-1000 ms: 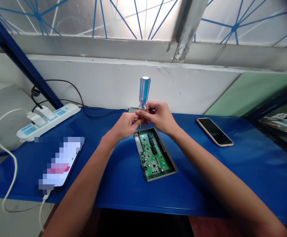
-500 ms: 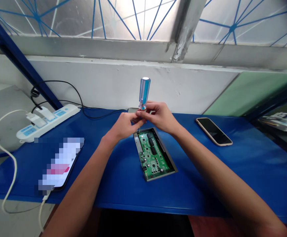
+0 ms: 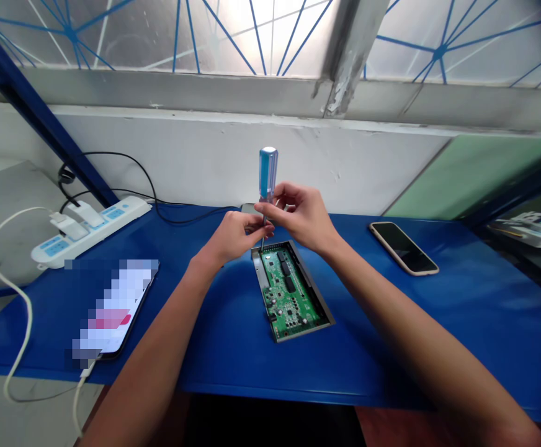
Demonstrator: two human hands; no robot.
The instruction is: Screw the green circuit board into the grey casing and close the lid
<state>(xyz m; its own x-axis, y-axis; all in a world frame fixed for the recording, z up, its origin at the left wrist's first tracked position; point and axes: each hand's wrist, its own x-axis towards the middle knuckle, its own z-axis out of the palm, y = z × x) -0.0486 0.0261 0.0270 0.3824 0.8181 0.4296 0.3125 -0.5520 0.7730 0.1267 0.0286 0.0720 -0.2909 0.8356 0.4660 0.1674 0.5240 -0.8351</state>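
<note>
Strong daylight is admitted through the frosted window (image 3: 214, 37), glare is caught on the screwdriver handle (image 3: 268, 172), and frame edges are bowed and darkened by the lens.

blue screwdriver handle (image 3: 268, 172), green circuit board (image 3: 289, 292)

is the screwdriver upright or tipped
Nearly upright, leaning slightly: the blue screwdriver has its handle up and tip down at the green circuit board, held by the left hand and right hand.
</note>
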